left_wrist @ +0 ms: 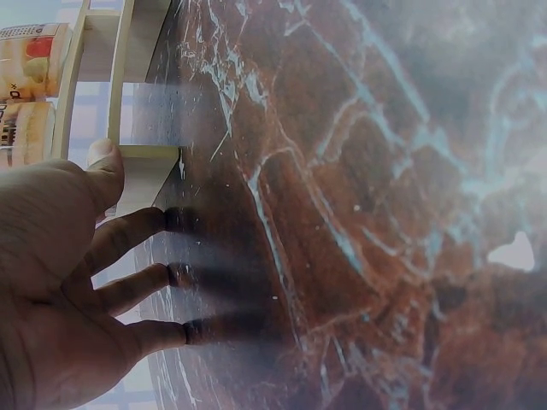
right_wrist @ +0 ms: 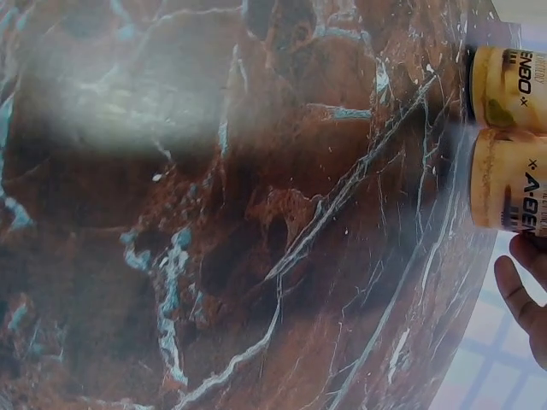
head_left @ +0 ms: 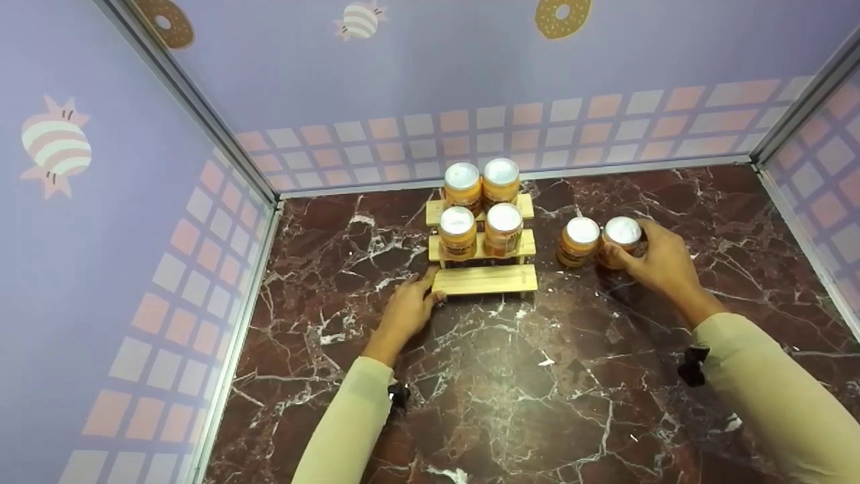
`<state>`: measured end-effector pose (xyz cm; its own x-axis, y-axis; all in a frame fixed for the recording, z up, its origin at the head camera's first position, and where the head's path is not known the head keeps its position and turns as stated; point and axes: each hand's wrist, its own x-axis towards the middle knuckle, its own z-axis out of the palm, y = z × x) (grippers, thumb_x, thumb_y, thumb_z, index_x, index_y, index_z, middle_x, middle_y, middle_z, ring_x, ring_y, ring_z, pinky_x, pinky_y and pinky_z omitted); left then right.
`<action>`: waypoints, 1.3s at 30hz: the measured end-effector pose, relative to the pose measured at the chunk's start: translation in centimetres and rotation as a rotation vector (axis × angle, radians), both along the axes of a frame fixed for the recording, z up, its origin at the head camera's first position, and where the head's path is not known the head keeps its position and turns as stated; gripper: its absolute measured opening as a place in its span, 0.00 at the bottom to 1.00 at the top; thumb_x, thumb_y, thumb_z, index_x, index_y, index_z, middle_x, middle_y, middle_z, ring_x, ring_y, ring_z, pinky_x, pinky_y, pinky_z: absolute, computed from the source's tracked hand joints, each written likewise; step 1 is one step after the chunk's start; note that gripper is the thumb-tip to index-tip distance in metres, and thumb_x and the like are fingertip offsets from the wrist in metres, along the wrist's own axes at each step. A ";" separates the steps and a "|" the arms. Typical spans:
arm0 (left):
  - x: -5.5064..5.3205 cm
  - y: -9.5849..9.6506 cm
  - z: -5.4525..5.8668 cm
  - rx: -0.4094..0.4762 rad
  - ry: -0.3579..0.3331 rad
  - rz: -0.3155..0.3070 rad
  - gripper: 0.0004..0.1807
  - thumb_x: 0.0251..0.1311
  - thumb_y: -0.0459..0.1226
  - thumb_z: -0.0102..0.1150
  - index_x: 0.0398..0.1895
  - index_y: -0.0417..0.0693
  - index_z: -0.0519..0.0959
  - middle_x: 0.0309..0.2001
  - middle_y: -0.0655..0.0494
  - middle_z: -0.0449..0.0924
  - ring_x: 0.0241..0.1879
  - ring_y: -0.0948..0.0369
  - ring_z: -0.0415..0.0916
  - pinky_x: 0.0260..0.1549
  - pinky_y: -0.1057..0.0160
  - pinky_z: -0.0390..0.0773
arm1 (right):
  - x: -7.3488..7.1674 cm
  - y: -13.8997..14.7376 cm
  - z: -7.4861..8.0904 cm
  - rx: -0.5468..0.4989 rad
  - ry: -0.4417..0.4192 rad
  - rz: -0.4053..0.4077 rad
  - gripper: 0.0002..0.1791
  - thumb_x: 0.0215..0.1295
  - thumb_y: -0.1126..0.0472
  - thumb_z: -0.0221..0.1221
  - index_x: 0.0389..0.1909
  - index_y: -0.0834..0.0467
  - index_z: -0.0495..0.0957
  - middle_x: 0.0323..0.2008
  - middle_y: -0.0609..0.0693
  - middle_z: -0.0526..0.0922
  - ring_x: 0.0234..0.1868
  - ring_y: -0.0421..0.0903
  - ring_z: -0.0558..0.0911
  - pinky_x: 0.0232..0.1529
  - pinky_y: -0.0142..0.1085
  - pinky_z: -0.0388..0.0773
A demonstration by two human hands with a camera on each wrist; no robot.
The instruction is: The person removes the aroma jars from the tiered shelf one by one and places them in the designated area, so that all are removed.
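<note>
A three-step wooden rack (head_left: 485,280) stands on the dark marbled table in the head view. Two orange jars with white lids, front left (head_left: 457,232) and front right (head_left: 503,230), occupy its middle step; two more (head_left: 463,186) (head_left: 501,181) are on the top step. Its bottom step is bare. My left hand (head_left: 408,306) touches that step's left end, thumb at the front corner; in the left wrist view its fingers (left_wrist: 137,295) spread fairly straight toward the tabletop. Right of the rack, my right hand (head_left: 662,261) grips a jar (head_left: 621,235) between thumb and fingers. Another jar (head_left: 579,242) stands close beside it.
Purple patterned panels (head_left: 430,74) enclose the table at the back, left and right. The marbled tabletop (head_left: 510,403) extends in front of the rack, with small white flecks on it. Dark devices (head_left: 693,366) are strapped to both wrists.
</note>
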<state>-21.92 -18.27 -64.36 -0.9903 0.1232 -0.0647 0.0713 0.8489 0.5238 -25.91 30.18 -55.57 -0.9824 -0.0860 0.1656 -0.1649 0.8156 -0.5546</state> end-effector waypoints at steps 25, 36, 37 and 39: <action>-0.3 -0.2 -0.7 -0.020 0.029 -0.002 0.39 0.75 0.60 0.61 0.86 0.67 0.68 0.78 0.38 0.76 0.80 0.38 0.72 0.81 0.28 0.63 | -0.9 0.0 -0.9 -0.044 -0.066 -0.013 0.38 0.77 0.52 0.67 0.76 0.71 0.69 0.67 0.80 0.78 0.67 0.81 0.78 0.70 0.76 0.72; -0.2 -0.1 -0.6 -0.010 0.031 -0.007 0.40 0.74 0.61 0.61 0.86 0.67 0.68 0.77 0.34 0.76 0.79 0.36 0.72 0.81 0.27 0.63 | -1.2 0.3 -1.1 -0.037 -0.049 -0.011 0.36 0.75 0.56 0.69 0.73 0.74 0.70 0.65 0.81 0.79 0.66 0.82 0.78 0.69 0.76 0.72; -0.1 -0.1 -0.3 -0.005 0.020 -0.006 0.39 0.74 0.60 0.61 0.86 0.66 0.68 0.77 0.33 0.75 0.79 0.35 0.71 0.81 0.27 0.62 | -1.2 0.3 -1.0 -0.038 -0.053 -0.011 0.36 0.75 0.56 0.69 0.74 0.74 0.70 0.65 0.81 0.79 0.66 0.82 0.78 0.69 0.76 0.72; 0.1 0.0 -0.1 0.003 0.024 -0.011 0.39 0.75 0.59 0.61 0.86 0.65 0.68 0.77 0.36 0.77 0.80 0.36 0.71 0.81 0.26 0.62 | -1.1 0.2 -1.0 -0.033 -0.068 -0.009 0.37 0.76 0.55 0.68 0.75 0.74 0.69 0.67 0.81 0.78 0.67 0.82 0.77 0.71 0.76 0.71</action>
<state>-21.84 -18.32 -64.48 -0.9902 0.1339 -0.0405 0.0931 0.8466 0.5240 -27.05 30.36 -56.55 -0.9922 -0.0728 0.1015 -0.1190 0.7979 -0.5909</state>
